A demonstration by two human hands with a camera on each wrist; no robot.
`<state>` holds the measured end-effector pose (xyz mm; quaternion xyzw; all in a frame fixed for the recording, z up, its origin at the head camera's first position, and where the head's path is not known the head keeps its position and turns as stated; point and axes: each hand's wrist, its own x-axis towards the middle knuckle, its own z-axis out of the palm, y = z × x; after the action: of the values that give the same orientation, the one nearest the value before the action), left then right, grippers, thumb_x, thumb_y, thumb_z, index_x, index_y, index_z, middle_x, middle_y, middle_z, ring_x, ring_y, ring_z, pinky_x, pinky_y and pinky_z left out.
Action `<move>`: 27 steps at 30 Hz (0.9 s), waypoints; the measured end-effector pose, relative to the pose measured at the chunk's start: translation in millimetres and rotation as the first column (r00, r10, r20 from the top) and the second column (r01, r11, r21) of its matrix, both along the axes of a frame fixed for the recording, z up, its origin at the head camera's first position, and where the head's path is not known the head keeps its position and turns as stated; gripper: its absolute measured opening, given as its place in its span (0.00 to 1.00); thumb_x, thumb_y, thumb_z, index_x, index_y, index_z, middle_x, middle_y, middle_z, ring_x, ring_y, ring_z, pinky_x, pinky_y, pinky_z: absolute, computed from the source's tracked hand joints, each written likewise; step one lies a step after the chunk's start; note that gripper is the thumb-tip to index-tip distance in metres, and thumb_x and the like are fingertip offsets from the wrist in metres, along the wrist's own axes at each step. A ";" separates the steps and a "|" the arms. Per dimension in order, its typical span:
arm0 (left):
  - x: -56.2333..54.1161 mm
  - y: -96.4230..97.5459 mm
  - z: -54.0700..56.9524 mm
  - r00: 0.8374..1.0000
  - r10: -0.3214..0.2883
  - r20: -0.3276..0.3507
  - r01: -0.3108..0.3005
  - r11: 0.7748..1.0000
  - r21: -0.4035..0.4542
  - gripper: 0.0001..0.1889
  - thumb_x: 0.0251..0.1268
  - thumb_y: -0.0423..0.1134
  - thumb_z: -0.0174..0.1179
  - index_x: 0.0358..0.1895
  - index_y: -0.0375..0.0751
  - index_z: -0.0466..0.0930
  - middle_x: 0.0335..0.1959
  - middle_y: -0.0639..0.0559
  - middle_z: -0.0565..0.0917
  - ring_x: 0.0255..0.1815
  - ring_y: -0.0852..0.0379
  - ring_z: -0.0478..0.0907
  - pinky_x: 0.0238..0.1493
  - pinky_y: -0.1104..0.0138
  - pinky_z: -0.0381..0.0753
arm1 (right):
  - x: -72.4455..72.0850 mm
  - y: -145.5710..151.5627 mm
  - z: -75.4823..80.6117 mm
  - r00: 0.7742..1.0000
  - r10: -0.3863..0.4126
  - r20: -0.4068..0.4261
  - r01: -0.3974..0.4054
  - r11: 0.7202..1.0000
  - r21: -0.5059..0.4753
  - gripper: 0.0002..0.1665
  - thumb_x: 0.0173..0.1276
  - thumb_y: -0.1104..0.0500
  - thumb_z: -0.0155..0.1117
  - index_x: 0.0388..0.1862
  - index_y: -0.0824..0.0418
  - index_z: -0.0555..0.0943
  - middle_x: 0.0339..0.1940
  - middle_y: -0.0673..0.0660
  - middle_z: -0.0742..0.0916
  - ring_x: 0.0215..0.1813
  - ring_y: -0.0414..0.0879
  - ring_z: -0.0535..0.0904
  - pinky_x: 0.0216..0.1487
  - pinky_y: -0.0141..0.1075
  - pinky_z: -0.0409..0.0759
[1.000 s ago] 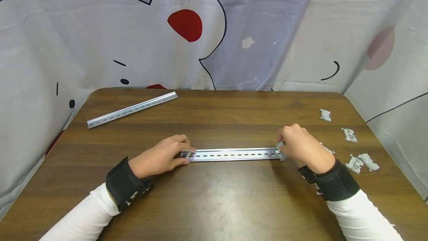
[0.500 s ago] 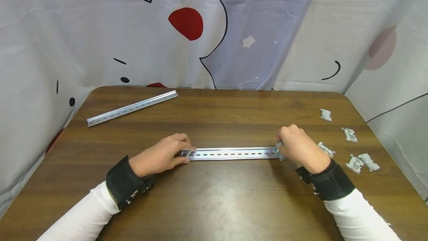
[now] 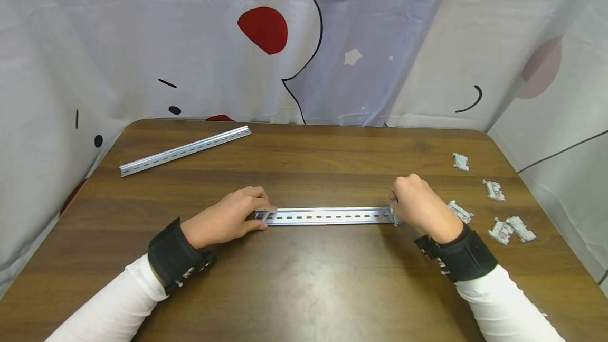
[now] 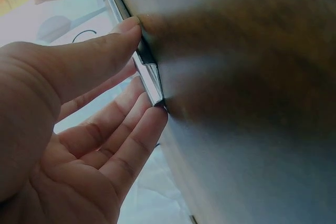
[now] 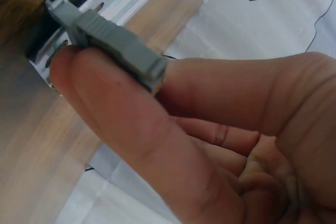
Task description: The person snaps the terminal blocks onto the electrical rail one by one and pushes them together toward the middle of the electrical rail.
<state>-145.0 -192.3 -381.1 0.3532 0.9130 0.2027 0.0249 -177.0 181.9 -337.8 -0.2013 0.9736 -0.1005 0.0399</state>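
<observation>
A slotted metal DIN rail [image 3: 328,217] lies crosswise on the wooden table. My left hand [image 3: 227,216] holds its left end, thumb on the near edge and fingers along the far edge; the left wrist view shows the rail end [image 4: 149,80] between them. At the opposite end, my right hand [image 3: 424,209] pinches a grey terminal block [image 5: 113,43] between thumb and fingers. In the right wrist view the block stands on edge across the rail, its foot right at the rail's slotted face. The fingers partly hide where block and rail meet.
A second DIN rail [image 3: 185,151] lies slanted at the back left. Several loose terminal blocks [image 3: 494,190] are scattered on the right, one [image 3: 460,211] close to my right wrist. A printed cloth [image 3: 361,46] hangs behind the table [image 3: 304,284].
My right wrist has swung slightly left, uncovering more of the loose block beside it, while its fingers stay on the terminal block at the rail's end. My left hand keeps its hold.
</observation>
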 end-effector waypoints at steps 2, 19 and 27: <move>-0.2 -0.5 0.3 1.000 0.000 0.001 0.000 1.000 0.000 0.18 0.58 0.39 0.71 0.52 0.41 0.84 0.41 0.52 0.78 0.41 0.56 0.76 0.41 0.64 0.77 | -0.9 -1.4 -0.6 1.000 0.003 0.002 -0.003 1.000 -0.005 0.25 0.45 0.77 0.51 0.12 0.52 0.53 0.16 0.44 0.53 0.20 0.38 0.47 0.22 0.30 0.49; 0.9 -3.0 -0.8 1.000 0.001 0.011 -0.002 1.000 0.020 0.18 0.57 0.39 0.71 0.52 0.41 0.85 0.41 0.54 0.78 0.41 0.57 0.75 0.40 0.65 0.76 | -13.3 -8.5 0.0 0.994 0.074 0.074 -0.074 0.997 -0.012 0.24 0.40 0.77 0.47 0.13 0.51 0.52 0.16 0.44 0.52 0.21 0.39 0.47 0.24 0.33 0.48; 0.5 -1.3 -1.2 1.000 0.002 0.009 -0.002 1.000 0.023 0.18 0.58 0.39 0.71 0.52 0.41 0.84 0.42 0.53 0.78 0.42 0.56 0.75 0.41 0.64 0.77 | -15.4 -2.0 5.9 0.990 0.036 0.136 -0.040 0.999 0.027 0.06 0.49 0.70 0.67 0.27 0.63 0.86 0.32 0.58 0.86 0.30 0.46 0.78 0.32 0.40 0.78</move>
<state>-144.5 -193.5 -382.3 0.3515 0.9109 0.2147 0.0249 -192.4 179.9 -331.9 -0.2118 0.9660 -0.0989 0.1108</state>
